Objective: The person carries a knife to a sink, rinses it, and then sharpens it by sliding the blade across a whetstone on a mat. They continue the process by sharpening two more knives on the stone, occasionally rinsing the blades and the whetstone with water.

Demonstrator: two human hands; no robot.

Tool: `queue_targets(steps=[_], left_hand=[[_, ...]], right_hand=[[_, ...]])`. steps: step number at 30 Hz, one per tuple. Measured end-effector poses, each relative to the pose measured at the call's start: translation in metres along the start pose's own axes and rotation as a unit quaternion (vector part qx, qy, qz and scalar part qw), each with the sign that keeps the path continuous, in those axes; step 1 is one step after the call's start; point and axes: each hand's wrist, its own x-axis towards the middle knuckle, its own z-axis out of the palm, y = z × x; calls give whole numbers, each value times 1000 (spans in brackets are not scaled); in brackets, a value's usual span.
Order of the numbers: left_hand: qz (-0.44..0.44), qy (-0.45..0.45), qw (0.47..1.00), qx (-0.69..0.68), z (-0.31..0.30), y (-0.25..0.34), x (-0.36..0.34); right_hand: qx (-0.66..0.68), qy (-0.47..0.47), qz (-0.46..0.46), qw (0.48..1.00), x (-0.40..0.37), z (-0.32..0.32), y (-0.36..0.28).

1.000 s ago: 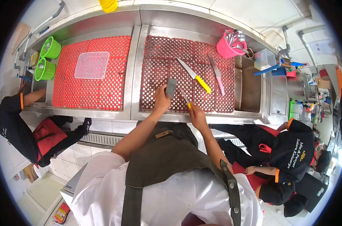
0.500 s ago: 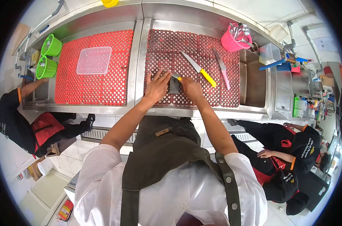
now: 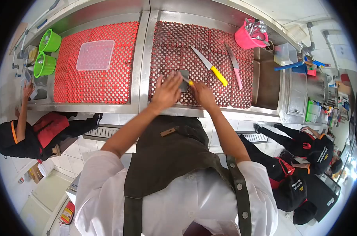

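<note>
The right hand (image 3: 203, 95) is closed around the handle of a small yellow-handled knife (image 3: 191, 83); the left hand (image 3: 167, 93) is laid out with fingers extended and thumb spread. Whether the left fingertips press on the blade cannot be told because of blur. The blade is positioned over a grey stone (image 3: 184, 73), which rests on a perforated mat (image 3: 180, 43). For even honing, a constant shallow angle and light, uniform pressure are advised; fingertips should be placed clear of the edge. Slipping of the stone on the open mesh should be guarded against.

To the right, a large yellow-handled knife (image 3: 219, 76) lies near the right hand, and a pink-handled knife (image 3: 236, 70) lies beyond it; elbow travel on that side should be limited. Farther out, a pink bucket (image 3: 247, 38) of cutlery is located at the mat's far corner.
</note>
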Motion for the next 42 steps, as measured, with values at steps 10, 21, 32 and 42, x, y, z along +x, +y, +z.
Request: queue_targets(steps=[10, 21, 32, 42], left_hand=[[81, -174, 981, -32, 3, 34, -34], [25, -44, 998, 40, 7, -25, 20], [62, -29, 998, 2, 15, 10, -6], [109, -151, 982, -32, 17, 44, -32]], right_hand=[[0, -74, 33, 997, -108, -16, 26], [-40, 16, 52, 998, 18, 18, -3], [6, -12, 46, 999, -27, 4, 2], [0, -45, 59, 997, -98, -5, 8]])
